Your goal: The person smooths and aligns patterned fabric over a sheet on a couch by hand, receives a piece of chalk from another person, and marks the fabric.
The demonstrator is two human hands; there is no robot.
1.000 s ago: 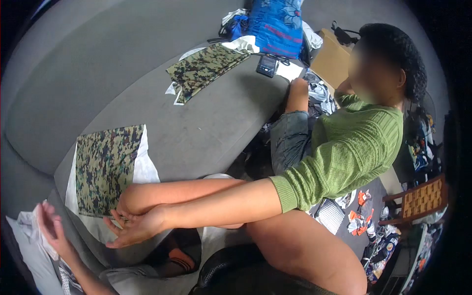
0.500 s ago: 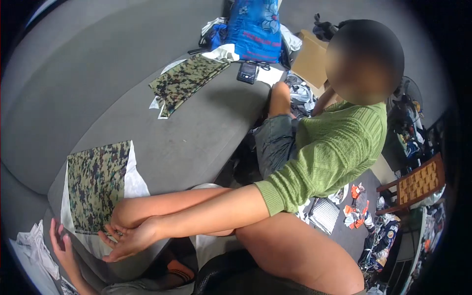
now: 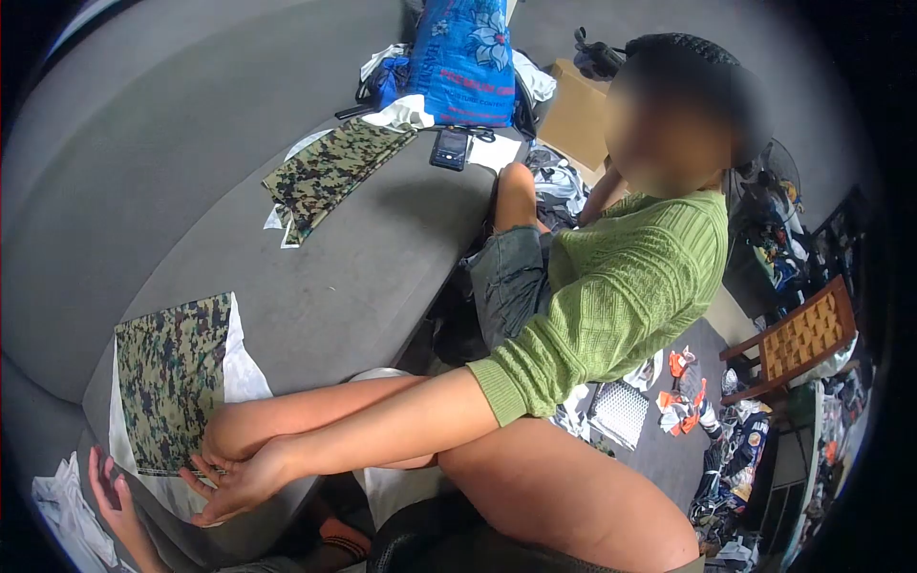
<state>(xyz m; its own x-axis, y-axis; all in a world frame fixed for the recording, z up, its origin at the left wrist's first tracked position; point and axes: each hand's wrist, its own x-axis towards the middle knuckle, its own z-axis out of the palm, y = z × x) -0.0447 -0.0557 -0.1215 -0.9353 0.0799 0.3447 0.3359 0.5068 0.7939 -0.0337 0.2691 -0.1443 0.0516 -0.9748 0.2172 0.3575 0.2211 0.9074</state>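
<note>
At the lower left edge, my left hand (image 3: 113, 495) is raised with its fingers apart and holds nothing. It is nearest to a crumpled white cloth (image 3: 69, 516) on its left. To its right, a camouflage cloth with white edges (image 3: 172, 382) lies on the grey sofa (image 3: 315, 286). The open hand (image 3: 234, 482) of a person in a green sweater (image 3: 630, 286) reaches over that cloth's lower edge. My right hand is not in view. Farther back lies a second, folded camouflage cloth (image 3: 334, 172).
A blue printed bag (image 3: 463, 67), a small black device (image 3: 449, 149) and white paper (image 3: 494, 153) are at the sofa's far end. Beyond the seated person are a cardboard box (image 3: 573, 115), a wooden chair (image 3: 807, 339) and scattered items (image 3: 683, 396). Bare legs (image 3: 573, 487) cross the lower middle.
The view has shifted, so the cloths, bag and seated person appear farther left. The person's head has turned somewhat. My left hand stays open and raised.
</note>
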